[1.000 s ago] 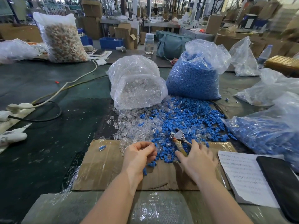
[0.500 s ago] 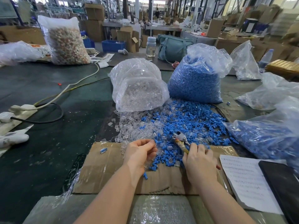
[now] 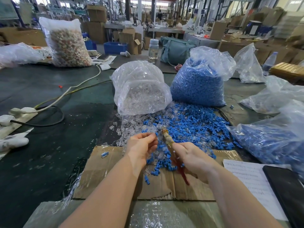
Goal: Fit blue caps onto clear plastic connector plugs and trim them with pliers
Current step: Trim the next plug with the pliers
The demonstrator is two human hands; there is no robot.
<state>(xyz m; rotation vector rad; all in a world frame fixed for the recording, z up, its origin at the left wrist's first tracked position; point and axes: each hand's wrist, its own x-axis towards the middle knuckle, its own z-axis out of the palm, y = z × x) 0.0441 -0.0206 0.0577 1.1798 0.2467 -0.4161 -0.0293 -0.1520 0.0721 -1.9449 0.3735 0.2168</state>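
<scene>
Since a second ago both of my hands have come up off the cardboard point(image 3: 105, 175): the pliers point(image 3: 171, 145) that lay on the pile with my right hand point(image 3: 192, 157) reaching for them now stand lifted in that hand, nose pointing up and away from me. My right fingers are curled round the handles, with a red handle end sticking out below my palm. My left hand point(image 3: 141, 145) has risen too, its thumb and fingertips pinched together just beside the pliers' nose; something small and clear with a bit of blue seems to sit between them, but it is too blurred for me to say whether it is a capped plug. I cannot tell whether the pliers' nose touches it.

Under my hands the loose blue caps point(image 3: 194, 122) spread across the table and onto the cardboard, mixed on the left with the clear plugs point(image 3: 131, 125). Behind them lies the bag of clear plugs point(image 3: 141, 91) on its side with its mouth toward me, and just right of it stands the bag of blue caps point(image 3: 199, 84). Another bag with blue pieces point(image 3: 269, 142) lies at my right. A sheet of paper point(image 3: 250, 181) and a dark phone point(image 3: 287, 191) rest near my right forearm.
</scene>
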